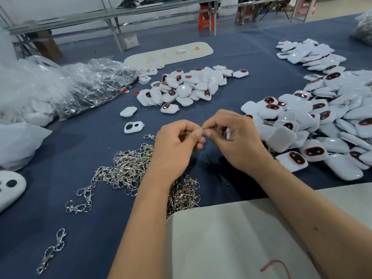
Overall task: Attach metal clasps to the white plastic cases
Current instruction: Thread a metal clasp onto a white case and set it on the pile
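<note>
1. Two hands meeting over the blue table point(251, 57), near its front edge.
2. Left hand point(177, 141) and right hand point(235, 137) both pinching one small metal clasp point(203, 132) between fingertips.
3. White case point(227, 133) tucked in the right hand, mostly hidden.
4. Shiny pile of clasps point(128, 168) just left of the hands.
5. Big heap of white cases point(322, 121) along the right edge.
6. Smaller heap point(187, 87) mid-table.
7. Crinkly plastic bags point(70, 87) by the left edge.
</note>
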A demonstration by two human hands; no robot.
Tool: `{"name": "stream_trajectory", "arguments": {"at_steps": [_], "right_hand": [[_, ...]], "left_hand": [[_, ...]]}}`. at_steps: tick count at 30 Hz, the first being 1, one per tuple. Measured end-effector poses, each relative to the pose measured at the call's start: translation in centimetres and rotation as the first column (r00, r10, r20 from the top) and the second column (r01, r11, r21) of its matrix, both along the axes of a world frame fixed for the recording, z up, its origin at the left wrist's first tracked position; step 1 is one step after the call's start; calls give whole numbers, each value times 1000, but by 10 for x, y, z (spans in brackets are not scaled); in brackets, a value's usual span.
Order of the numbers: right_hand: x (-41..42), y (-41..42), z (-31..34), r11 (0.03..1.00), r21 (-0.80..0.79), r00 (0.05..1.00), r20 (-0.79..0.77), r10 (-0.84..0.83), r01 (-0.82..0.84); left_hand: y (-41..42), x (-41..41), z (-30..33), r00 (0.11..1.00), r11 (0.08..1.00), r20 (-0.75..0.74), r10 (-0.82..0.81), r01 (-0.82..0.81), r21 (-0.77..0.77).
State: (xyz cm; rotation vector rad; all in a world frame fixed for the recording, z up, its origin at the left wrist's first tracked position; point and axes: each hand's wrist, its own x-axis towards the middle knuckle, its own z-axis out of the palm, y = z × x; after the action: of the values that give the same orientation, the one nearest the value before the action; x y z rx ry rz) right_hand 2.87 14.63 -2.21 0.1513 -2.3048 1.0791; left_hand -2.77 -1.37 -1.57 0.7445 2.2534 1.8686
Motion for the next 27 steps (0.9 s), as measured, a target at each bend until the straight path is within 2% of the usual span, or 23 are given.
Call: {"name": "stream_trajectory", "arguments": {"at_steps": [13,24,27], "right_hand": [[-2,-2,-2,988,137,996,-67,-56,65],[0,-1,1,972,213,991,-115,-75,98],[0,-1,0,987,137,994,-89,-67,79]], "left_hand": [[0,1,-3,947,965,-316,56,-132,-226],[0,1,-1,888,955,-459,32,-163,-249],[0,3,-1,874,961,-483,51,-174,-214]]}}
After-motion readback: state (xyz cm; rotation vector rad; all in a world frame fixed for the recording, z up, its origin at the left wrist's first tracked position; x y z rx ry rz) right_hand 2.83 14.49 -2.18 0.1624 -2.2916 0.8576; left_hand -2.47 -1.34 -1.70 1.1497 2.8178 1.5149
